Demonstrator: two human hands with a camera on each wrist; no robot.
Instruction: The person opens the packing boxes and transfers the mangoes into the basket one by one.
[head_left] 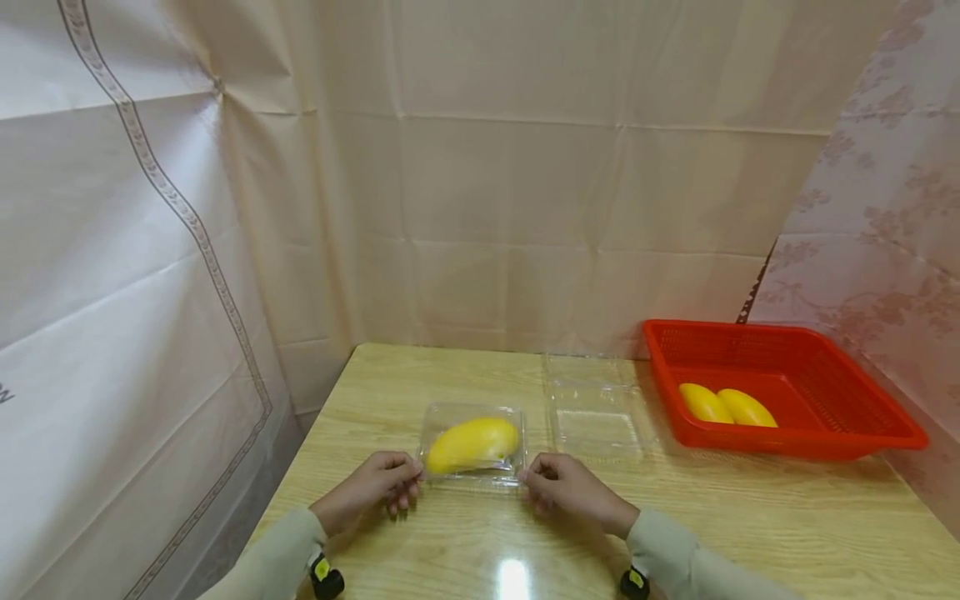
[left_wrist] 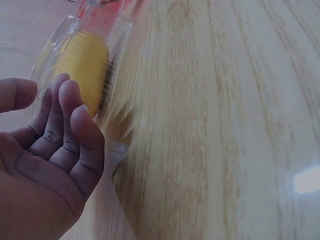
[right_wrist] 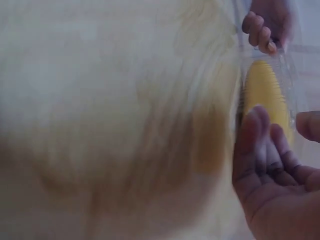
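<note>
A yellow mango lies inside a clear plastic container on the table, with clear plastic over it. At the container's near left corner, my left hand pinches the edge between thumb and fingers. My right hand pinches the near right corner the same way. In the left wrist view the mango shows through the ribbed plastic wall, beyond curled fingertips. The right wrist view is blurred; it shows the mango between both hands.
Another clear plastic container, unfolded, lies to the right on the wood-grain table. A red plastic basket stands at the far right with two yellow mangoes in it. Cloth-like sheets hang behind and at both sides.
</note>
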